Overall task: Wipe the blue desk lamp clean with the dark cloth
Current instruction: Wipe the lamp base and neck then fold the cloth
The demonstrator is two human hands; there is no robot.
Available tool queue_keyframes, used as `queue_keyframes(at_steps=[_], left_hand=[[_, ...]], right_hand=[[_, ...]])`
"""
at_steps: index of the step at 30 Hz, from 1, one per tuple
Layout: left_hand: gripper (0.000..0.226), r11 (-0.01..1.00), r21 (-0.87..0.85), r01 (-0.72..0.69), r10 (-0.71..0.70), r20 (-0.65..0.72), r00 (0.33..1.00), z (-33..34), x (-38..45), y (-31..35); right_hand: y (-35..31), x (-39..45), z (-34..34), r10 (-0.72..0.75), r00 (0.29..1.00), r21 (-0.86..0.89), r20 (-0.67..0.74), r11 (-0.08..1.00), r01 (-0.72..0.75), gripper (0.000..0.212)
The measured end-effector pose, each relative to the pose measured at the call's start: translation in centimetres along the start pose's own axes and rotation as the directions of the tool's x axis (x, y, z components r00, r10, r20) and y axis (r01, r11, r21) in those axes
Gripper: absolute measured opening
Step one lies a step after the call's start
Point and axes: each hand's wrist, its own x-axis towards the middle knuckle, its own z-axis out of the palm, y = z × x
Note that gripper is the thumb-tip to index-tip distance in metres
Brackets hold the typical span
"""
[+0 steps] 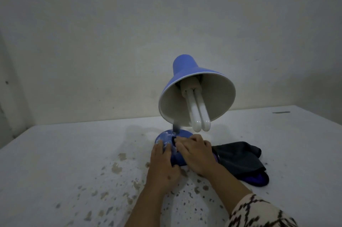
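Nearest the camera, a patterned sleeve covers the right forearm at the lower right corner, while the left forearm comes up bare beside it. Both arms reach forward over a white table whose near surface is flecked with brownish chips and stains. Beyond the stains, the left hand lies flat on the near-left side of the blue desk lamp's base, fingers extended and resting on its dome. Just beside it, the right hand rests on the near-right of the base with its fingers laid forward over the top; whether they press a fold of fabric there is hard to tell in the dim light. Touching the right hand's outer edge, the dark cloth lies bunched on the table, with a purple patch showing at its near end. Behind the hands a short grey neck rises from the base and carries the blue desk lamp shade, tilted so its white inside and a twin-tube bulb face the camera, the bulb tips hanging above the knuckles. Broad open tabletop spreads to the left and to the far right, and the table's back edge meets a plain pale wall.
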Motion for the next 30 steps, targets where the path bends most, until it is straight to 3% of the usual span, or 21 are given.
queue_keyframes(at_steps=[7, 14, 18, 23, 30], left_hand=[[0.061, 0.995, -0.096, -0.007, 0.005, -0.016, 1.0, -0.1, -0.1, -0.4], [0.07, 0.998, -0.049, -0.033, 0.033, 0.001, 0.999, 0.1, 0.0, 0.2], [0.075, 0.996, -0.07, -0.059, 0.06, 0.01, 0.998, 0.0, -0.1, 0.2], [0.066, 0.999, -0.046, -0.023, 0.023, -0.003, 1.0, -0.4, -0.1, 0.0], [0.062, 0.997, -0.08, -0.018, 0.016, -0.026, 1.0, 0.0, 0.1, -0.2]], right_hand=[[1.2, 1.3, -0.4, 0.118, 0.993, -0.012, -0.005, 0.993, -0.118, 0.027], [0.6, 1.1, 0.3, 0.13, 0.992, 0.094, -0.003, 0.987, -0.129, 0.036], [-0.2, 0.2, 0.3, 0.046, 0.999, 0.141, 0.011, 0.989, -0.047, 0.035], [0.5, 0.4, -0.3, -0.009, 0.999, 0.112, 0.047, 0.994, 0.003, 0.035], [2.8, 1.9, 0.6, 0.119, 0.992, 0.155, -0.031, 0.981, -0.113, 0.038]])
